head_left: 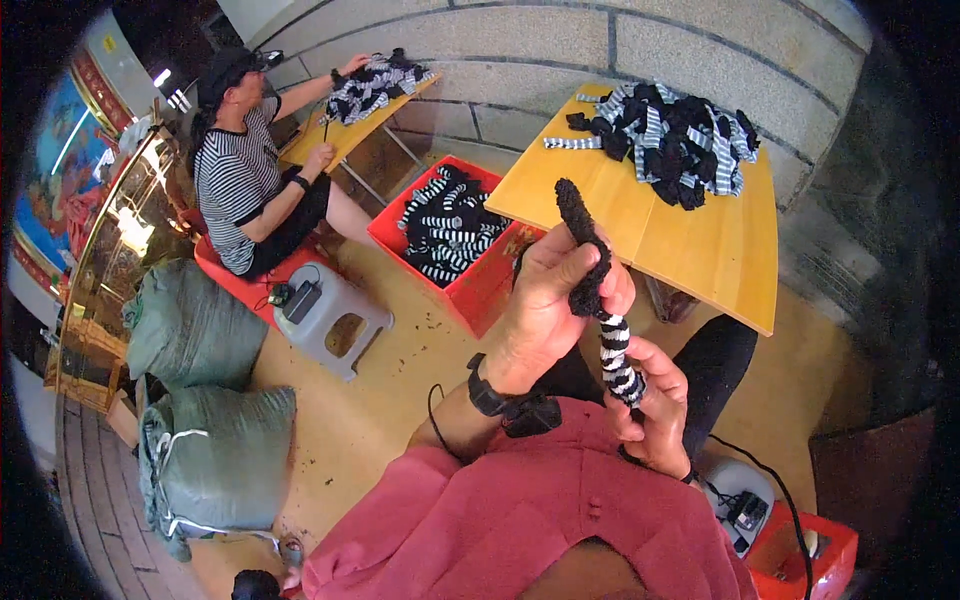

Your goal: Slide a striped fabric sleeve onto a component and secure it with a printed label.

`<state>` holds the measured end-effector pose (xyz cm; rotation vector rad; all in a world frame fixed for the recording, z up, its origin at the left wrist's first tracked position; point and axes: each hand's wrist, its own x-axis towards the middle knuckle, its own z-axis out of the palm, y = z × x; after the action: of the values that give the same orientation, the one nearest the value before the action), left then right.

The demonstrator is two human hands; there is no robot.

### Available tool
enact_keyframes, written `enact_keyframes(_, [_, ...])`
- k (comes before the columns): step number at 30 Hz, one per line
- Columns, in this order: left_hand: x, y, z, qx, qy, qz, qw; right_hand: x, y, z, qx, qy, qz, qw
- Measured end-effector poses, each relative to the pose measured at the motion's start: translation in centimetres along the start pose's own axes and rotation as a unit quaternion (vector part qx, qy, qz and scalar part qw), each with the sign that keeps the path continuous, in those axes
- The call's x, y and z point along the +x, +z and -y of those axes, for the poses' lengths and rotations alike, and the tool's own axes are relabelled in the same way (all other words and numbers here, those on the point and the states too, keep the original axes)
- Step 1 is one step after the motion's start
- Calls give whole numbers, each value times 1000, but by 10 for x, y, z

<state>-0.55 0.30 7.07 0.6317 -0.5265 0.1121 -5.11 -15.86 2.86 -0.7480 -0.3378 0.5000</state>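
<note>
A slender stuffed fabric piece [618,355], fuzzy black at the top and banded black and white below, is held up before my chest. My left hand [545,300] closes around its black part, thumb laid along it, and the black tip sticks out above. At the striped lower end, the fingers of my right hand [655,410] pinch the fabric. Just beyond my hands stands a yellow wooden table [700,240], bearing a heap of flat striped and black fabric pieces [675,140]. What lies under my fingers is hidden.
Left of the table, a red crate [485,295] holds many striped pieces. A person [240,170] in a striped shirt works at another yellow table [355,130]. A grey stool [335,315] and stuffed green sacks [215,460] stand left; a red bin [825,560] sits lower right.
</note>
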Motion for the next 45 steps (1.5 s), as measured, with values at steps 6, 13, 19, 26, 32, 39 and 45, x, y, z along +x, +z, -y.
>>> enact_keyframes(6, [6, 4, -16, 43, -9, -126, 991, 3, -5, 10, -14, 63, -11, 998])
enact_keyframes(13, [18, 0, -31, 98, 116, -230, 961, -7, -9, -11, -217, -76, -43, 972])
enact_keyframes(19, [11, 6, -21, 66, 92, -187, 976, -3, -8, 3, -170, -6, -43, 984])
enact_keyframes(26, [6, 5, -21, 64, 82, -206, 973, -12, -11, -3, -170, -43, -70, 982])
enact_keyframes(32, [0, 7, -17, 70, 127, -206, 968, -12, -8, -4, -95, -85, -78, 989])
enact_keyframes(39, [-1, 8, -20, 70, 89, -179, 977, -13, -13, 0, -208, -56, -67, 974])
enact_keyframes(45, [2, 5, -20, 104, 93, -247, 959, -15, -22, -10, -334, -142, -40, 931])
